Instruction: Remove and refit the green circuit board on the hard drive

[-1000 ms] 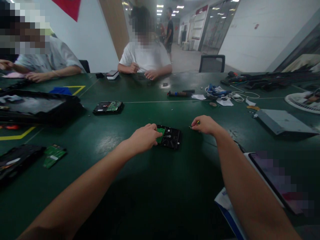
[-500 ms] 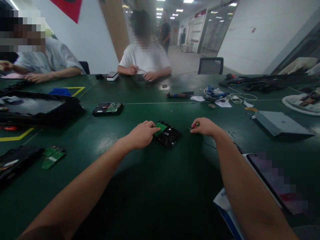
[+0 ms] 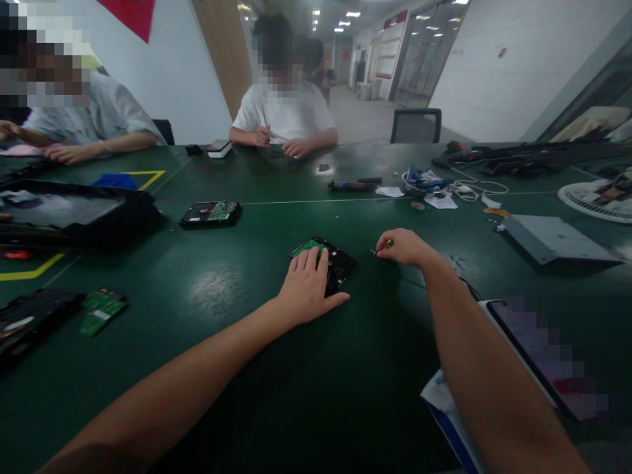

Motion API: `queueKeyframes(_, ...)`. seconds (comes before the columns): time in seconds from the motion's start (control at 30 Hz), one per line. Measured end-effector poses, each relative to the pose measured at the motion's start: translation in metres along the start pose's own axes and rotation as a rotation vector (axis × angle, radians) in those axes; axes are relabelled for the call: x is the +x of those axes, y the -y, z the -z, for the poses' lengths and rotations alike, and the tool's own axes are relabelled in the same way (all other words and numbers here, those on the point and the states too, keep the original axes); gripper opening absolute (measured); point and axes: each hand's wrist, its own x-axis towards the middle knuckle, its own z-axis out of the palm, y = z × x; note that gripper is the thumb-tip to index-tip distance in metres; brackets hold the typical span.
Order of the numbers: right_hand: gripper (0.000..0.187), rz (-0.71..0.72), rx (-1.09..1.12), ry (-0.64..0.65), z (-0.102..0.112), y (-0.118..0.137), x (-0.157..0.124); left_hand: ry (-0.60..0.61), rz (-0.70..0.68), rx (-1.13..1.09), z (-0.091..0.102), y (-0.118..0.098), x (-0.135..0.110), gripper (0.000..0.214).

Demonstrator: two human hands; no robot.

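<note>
The left hand (image 3: 309, 286) now lies open over the hard drive (image 3: 340, 260) rather than at its left edge, probably steadying it on the tabletop (image 3: 261, 352); apart, the right hand (image 3: 402, 245) pinches a mostly hidden yellow thing (image 3: 390, 243).

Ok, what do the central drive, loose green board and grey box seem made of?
Central drive: casing probably metal, dull black with bright screw-like spots.
Loose green board: likely fibreglass, satin-looking, by its circuit-board green.
Grey box: perhaps painted sheet metal, from flat, matt panels.
</note>
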Motion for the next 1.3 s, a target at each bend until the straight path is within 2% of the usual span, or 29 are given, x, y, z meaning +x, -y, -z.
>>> queueKeyframes(0.4, 0.006, 0.042, -0.041, 0.0, -0.003, 0.005, 0.002, 0.046, -0.06, 0.035, 0.007, 0.013, 0.008, 0.104)
queueKeyframes(0.53, 0.005, 0.062, -0.041, -0.001, -0.006, 0.006, 0.003, 0.097, -0.144, 0.053, 0.013, 0.021, 0.009, 0.1)
queueKeyframes(0.63, 0.01, 0.043, -0.042, -0.047, -0.004, 0.004, 0.003, 0.143, -0.204, 0.052, 0.02, 0.033, 0.01, 0.098)
queueKeyframes(0.77, 0.016, -0.051, -0.053, -0.16, -0.002, -0.002, 0.002, 0.192, -0.255, 0.054, 0.028, 0.047, 0.011, 0.094)
queueKeyframes(0.83, 0.016, -0.071, -0.05, -0.17, -0.002, -0.005, 0.002, 0.215, -0.28, 0.054, 0.03, 0.052, 0.011, 0.094)
queueKeyframes(1.03, 0.015, -0.017, -0.022, -0.086, -0.002, -0.007, 0.001, 0.18, -0.241, 0.048, 0.028, 0.045, 0.01, 0.105)
queueKeyframes(1.13, 0.012, 0.009, -0.015, -0.042, 0.0, -0.007, 0.0, 0.145, -0.222, 0.037, 0.026, 0.039, 0.01, 0.098)
queueKeyframes(1.3, 0.015, 0.014, -0.021, -0.055, -0.001, -0.008, 0.0, 0.135, -0.21, 0.012, 0.024, 0.039, 0.011, 0.094)
